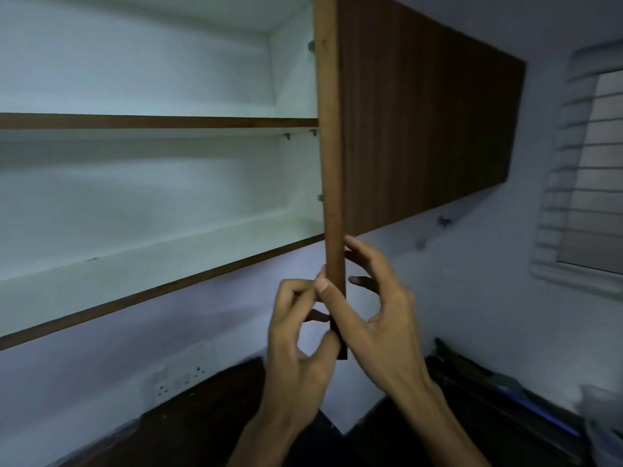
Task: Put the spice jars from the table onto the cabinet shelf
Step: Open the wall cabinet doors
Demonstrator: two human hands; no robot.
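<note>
Item: cabinet door (332, 163), brown wood grain, seen edge-on, swung out toward the viewer. Long axis vertical; thin edge faces the camera, broad outer face turned to the right.

Left hand (296, 335): fingers (300, 291) curled and pinching the door's lower edge from the left, thumb pressed up against the bottom corner.

Right hand (381, 308): thumb laid along the edge, fingers spread loosely over the outer face on the right.

Cabinet shelf (145, 122): brown-fronted board, running horizontally, bare. Lower cabinet floor (151, 261): white, also bare.

Spice jars: none in view; not on either shelf level, and none can be made out on the dark surface (202, 409) below.

Step in hand, judged: opening the door to clear access. Done well, the door swings fully aside on its hinges, steadied at the lower corner with both hands, then is let go before reaching for jars.

Also present: wall sockets (182, 379); louvred window (586, 170).
</note>
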